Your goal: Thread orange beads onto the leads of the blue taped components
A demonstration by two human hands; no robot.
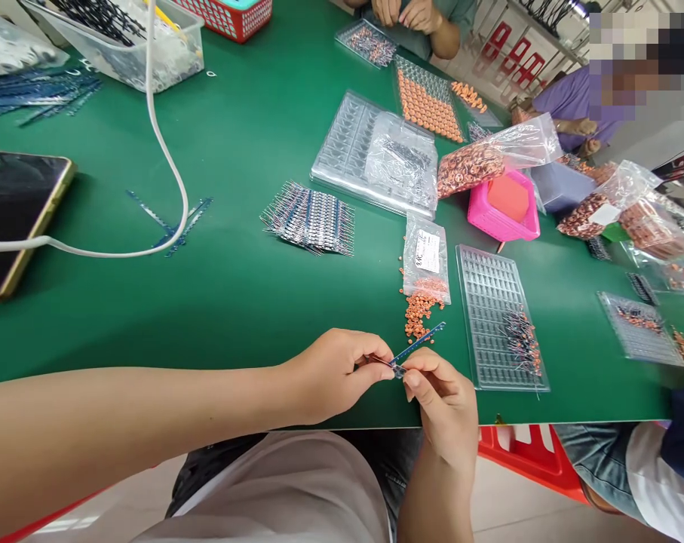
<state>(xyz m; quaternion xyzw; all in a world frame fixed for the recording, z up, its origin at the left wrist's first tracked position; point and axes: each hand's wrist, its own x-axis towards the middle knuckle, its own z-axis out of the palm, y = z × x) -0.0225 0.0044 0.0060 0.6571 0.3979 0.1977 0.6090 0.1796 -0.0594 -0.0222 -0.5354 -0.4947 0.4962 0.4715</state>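
Near the table's front edge, my left hand (342, 373) pinches a thin blue strip (418, 343) that slants up to the right. My right hand (443, 392) is closed at the strip's lower end, its fingertips on a small part too tiny to make out. Just beyond the hands lie loose orange rings (419, 315), beside a labelled clear bag (426, 256). Right of my right hand is a clear ribbed tray (492, 302) with small wired orange pieces (523, 343) on it. A stack of metal-and-blue strips (313, 219) lies farther back to the left.
A white cable (164, 143) curves over the left side near a phone (13, 219). A large clear tray (347, 143), a pink basket (503, 207) and bags of copper-coloured parts (471, 166) stand beyond. Other people's hands (409, 13) are at the far side; another person sits at right.
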